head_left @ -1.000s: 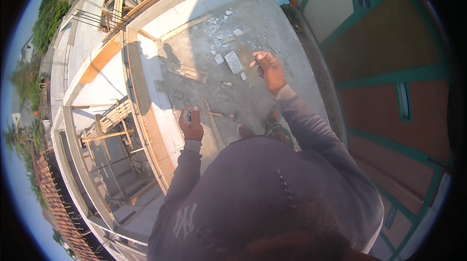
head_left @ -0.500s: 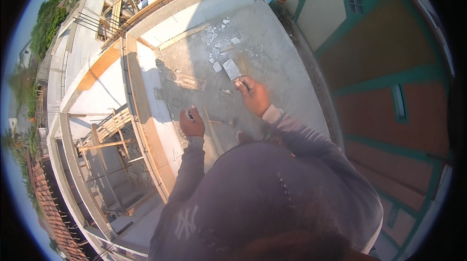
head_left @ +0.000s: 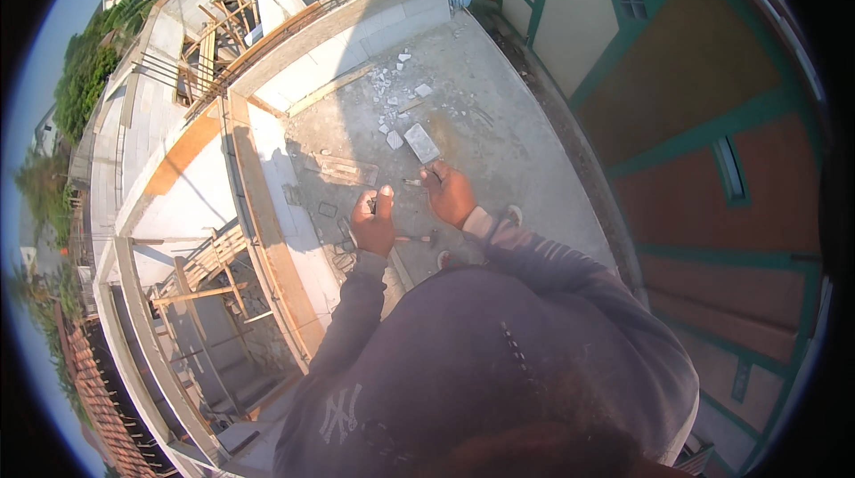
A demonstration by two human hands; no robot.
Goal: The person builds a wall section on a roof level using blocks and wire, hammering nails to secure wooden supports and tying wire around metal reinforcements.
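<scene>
My left hand [head_left: 373, 222] is curled, thumb raised, around something small and dark that I cannot make out. Just to its right, my right hand [head_left: 451, 195] has its fingertips pinched together; what they hold is too small to tell. The two hands are close but apart, above the concrete floor [head_left: 531, 157]. Below and beyond them lie a pale block [head_left: 422, 141], a flat wooden board [head_left: 346, 171] and small white fragments [head_left: 394, 140]. A tool with a wooden handle [head_left: 412, 239] and a long batten [head_left: 401, 268] lie near my feet, partly hidden by my hands and body.
A white block wall [head_left: 401, 20] and an edge beam with formwork [head_left: 285, 300] border the floor. Down at the left is an open framed space with timber props [head_left: 205, 291]. At the right stands a neighbouring green-trimmed wall [head_left: 712, 175], with a gap along the slab edge.
My right hand has come down and to the left, closer to my left hand, its fingers now drawn in. My left hand has moved right, and the view has shifted slightly.
</scene>
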